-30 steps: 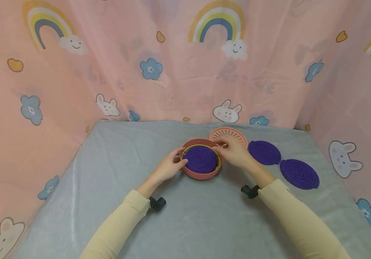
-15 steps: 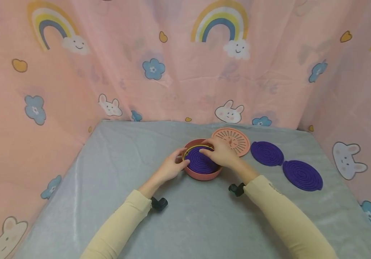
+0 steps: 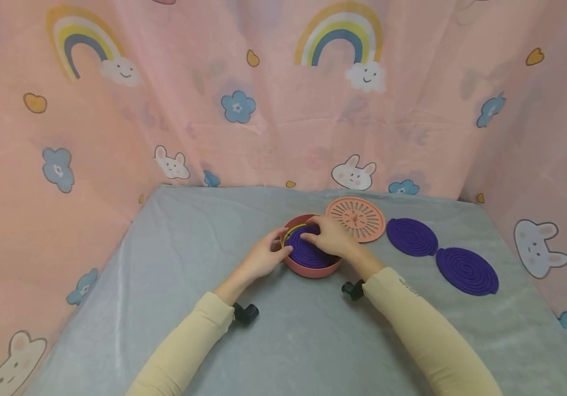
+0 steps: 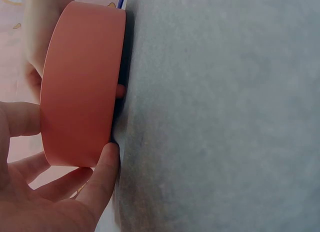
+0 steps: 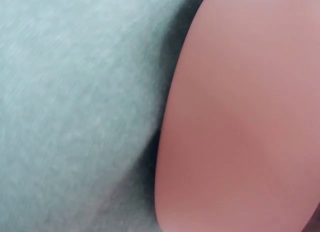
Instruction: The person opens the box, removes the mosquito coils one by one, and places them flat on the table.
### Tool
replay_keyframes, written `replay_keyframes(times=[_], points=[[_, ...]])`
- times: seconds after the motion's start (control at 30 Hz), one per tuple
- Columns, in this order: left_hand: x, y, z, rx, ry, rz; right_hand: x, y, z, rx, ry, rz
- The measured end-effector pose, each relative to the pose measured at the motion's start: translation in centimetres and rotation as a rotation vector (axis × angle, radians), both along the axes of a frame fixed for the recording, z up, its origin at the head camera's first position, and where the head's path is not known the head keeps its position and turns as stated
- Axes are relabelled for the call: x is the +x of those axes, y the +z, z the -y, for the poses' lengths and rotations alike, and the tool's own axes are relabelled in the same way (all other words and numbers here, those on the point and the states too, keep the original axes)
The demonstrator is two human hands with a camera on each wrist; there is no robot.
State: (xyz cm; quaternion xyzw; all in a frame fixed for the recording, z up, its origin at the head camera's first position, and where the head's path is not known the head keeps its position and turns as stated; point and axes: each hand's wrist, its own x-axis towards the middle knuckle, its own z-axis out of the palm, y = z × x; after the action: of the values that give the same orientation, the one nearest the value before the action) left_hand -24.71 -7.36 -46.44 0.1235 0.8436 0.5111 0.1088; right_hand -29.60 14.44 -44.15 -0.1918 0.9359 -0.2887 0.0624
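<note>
Dull red, the round bowl is clamped at its left rim by the left grip; the right grip reaches over the right rim, and whether it pinches anything cannot be told. Inside the bowl lies a purple spiral disc, a yellow edge showing at its far left. Beyond, to the right, a peach slotted disc lies near the right grip, then two more purple discs, crowding that side. Wider room for moving stretches left and near over the cloth-covered desk, which ends at a pink curtain. Only the head view shows the bowl's contents; the left wrist view adds fingertips against the outer wall, one low by the desk, while the right wrist view holds mostly wall and cloth.
</note>
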Motion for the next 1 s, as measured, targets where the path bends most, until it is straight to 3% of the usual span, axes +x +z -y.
replay_keyframes(times=[0.33, 0.63, 1.0], points=[[-0.06, -0.11, -0.04, 0.008, -0.008, 0.004, 0.37, -0.18, 0.54, 0.050, -0.031, -0.029], [-0.09, -0.19, -0.12, 0.005, 0.003, 0.002, 0.51, -0.06, 0.21, -0.006, -0.040, -0.082], [-0.01, -0.11, -0.11, -0.013, 0.013, 0.001, 0.50, 0.38, -0.43, -0.099, -0.044, -0.068]])
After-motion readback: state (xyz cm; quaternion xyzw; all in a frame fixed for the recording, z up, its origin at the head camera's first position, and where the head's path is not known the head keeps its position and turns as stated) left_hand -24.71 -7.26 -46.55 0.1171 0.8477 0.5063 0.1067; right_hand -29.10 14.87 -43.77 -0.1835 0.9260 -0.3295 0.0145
